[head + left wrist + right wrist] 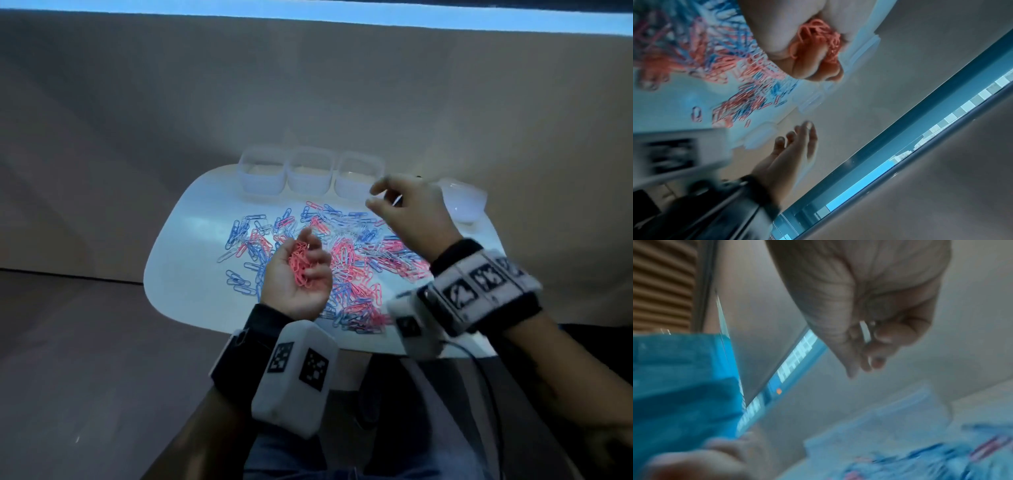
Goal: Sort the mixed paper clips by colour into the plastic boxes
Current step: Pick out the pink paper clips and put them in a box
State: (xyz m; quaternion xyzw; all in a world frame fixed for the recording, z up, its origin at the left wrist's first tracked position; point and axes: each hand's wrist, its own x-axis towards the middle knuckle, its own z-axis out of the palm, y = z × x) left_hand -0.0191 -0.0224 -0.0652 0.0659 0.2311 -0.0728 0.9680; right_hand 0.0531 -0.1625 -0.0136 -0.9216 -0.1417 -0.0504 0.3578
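Cupping wiry pink clips (301,262), left hand (294,274) curls; right hand (411,212) pinches a white clip (865,332).

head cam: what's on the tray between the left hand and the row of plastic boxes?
In the head view, loose mixed paper clips, pink, blue and white, cover the tray between the left hand and the plastic boxes.

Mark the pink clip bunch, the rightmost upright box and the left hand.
pink clip bunch (301,265), head view, middle of the bunch.
rightmost upright box (356,171), head view, front wall.
left hand (294,284), head view, palm.
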